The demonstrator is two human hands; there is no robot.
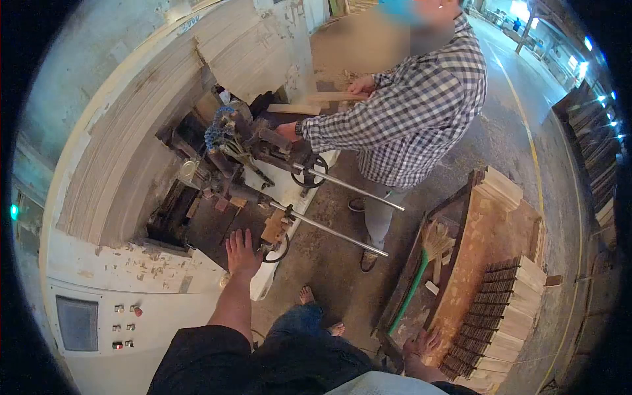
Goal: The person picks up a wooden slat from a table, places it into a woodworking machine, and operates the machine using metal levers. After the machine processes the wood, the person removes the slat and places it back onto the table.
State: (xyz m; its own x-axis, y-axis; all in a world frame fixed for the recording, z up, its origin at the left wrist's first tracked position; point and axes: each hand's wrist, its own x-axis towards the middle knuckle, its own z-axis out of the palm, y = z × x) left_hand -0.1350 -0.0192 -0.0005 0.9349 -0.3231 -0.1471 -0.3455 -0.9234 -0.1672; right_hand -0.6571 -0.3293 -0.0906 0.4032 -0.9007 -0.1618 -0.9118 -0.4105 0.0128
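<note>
My left hand [242, 253] lies with its fingers spread on the dark metal bed [209, 230] of a woodworking machine, near a wooden block [274, 227] fixed by a clamp to a steel rod [329, 230]. Nothing is in that hand. My right hand [421, 343] rests on the brown wooden board of a cart [461, 276], its fingers apart and a little bent. Beside it stands a row of pale wood pieces [507, 316] with dark, notched ends.
Across the machine, a person in a checkered shirt [408, 118] holds a wood strip [336, 96] in one hand; their other hand is at the machine. Blue segmented hoses [220, 128], handwheels and a control panel [99, 322] belong to the machine. A green-handled broom [409, 296] lies in the cart.
</note>
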